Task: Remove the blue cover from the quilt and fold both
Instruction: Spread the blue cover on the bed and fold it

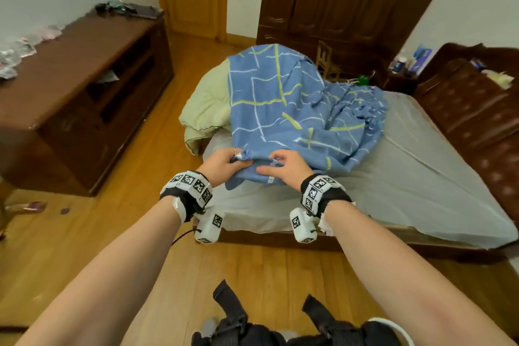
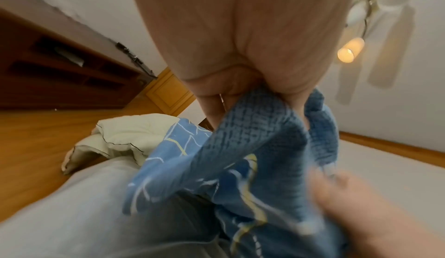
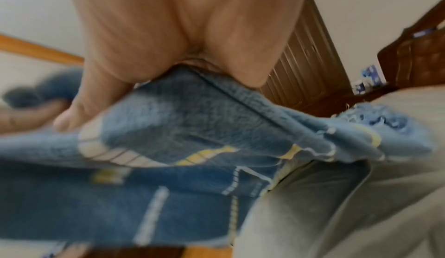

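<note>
Your left hand (image 1: 222, 164) and right hand (image 1: 283, 167) sit side by side at the near corner of the bed (image 1: 407, 177), both with fingers curled tight on a bunched edge of the cover (image 1: 292, 109), left thumb and fingers pinching a fold, right thumb on top of the cloth. The cover lies heaped across the bed's far left part, draped over the quilt (image 1: 207, 101), whose pale green end spills off the left edge toward the floor.

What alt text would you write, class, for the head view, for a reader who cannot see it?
Both hands, left hand and right hand, grip the near edge of a blue cover draped over a pale green quilt on a bed. A wooden cabinet stands left.
</note>
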